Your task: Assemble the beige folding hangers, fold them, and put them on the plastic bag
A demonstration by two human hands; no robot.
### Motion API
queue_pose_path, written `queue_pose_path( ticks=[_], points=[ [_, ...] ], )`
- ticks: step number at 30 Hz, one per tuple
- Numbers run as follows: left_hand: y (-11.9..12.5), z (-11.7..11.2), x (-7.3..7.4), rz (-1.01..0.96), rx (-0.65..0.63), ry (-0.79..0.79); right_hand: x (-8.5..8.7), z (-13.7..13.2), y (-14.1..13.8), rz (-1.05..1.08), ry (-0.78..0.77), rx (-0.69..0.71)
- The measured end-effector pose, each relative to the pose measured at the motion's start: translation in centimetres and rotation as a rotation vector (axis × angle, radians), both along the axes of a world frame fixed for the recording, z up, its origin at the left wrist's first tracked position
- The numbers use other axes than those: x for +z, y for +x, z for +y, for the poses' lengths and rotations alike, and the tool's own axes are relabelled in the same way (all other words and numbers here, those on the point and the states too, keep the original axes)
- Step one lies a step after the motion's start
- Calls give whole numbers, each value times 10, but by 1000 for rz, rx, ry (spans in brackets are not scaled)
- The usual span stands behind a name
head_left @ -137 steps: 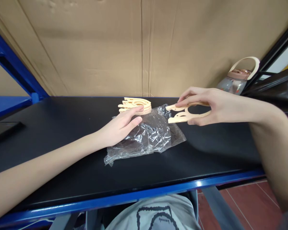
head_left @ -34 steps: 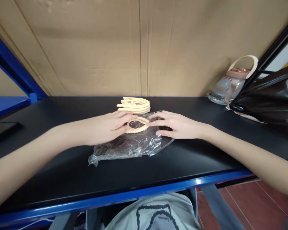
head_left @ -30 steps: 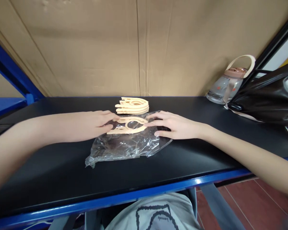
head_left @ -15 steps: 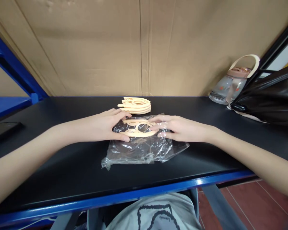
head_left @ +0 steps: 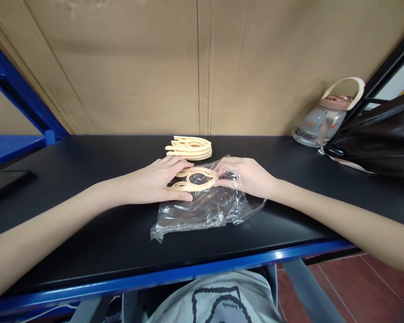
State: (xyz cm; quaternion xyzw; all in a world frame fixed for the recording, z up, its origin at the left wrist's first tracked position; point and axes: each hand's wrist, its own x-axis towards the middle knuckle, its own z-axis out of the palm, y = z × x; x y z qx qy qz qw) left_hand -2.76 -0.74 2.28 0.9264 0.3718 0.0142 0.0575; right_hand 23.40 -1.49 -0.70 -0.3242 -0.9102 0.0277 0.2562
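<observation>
A cream plastic folding hanger point(head_left: 207, 184), folded up, lies in or under a clear plastic bag point(head_left: 202, 214) on the black tabletop. My left hand point(head_left: 151, 181) grips its left end, thumb along the near side and fingers over the far side. At the other end, my right hand point(head_left: 247, 176) pinches the hanger's curved tip, with clear film lying over its fingers. Just behind both hands sits a stack of several similar cream folded hangers point(head_left: 193, 150). How much of the hanger is inside the bag I cannot tell.
A clear water bottle point(head_left: 318, 123) with a brown lid, handle and strap stands at the back right beside a shiny black bag point(head_left: 380, 139). A dark flat object point(head_left: 6, 184) lies at the left. Cardboard point(head_left: 131, 67) walls the back; a blue edge point(head_left: 155, 278) runs along the front.
My right hand has closed from loosely spread fingers into a pinch at the hanger's right tip. My left hand and the bag have shifted slightly right and nearer.
</observation>
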Motion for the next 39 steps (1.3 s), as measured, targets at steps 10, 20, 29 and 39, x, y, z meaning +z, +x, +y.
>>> queue_pose_path(
  ticks=[10, 20, 29, 39],
  points=[
    [-14, 20, 7, -124, 91, 501, 9, 5, 4, 106, -304, 297],
    [-35, 56, -12, -238, 136, 358, 9, 11, 10, 527, -323, -103],
    [-32, 48, -2, -275, 162, 326, 4, 16, 13, 442, -277, -135],
    [-22, 31, 8, -232, 45, 466, -4, 29, 16, 502, -292, -212]
  ],
)
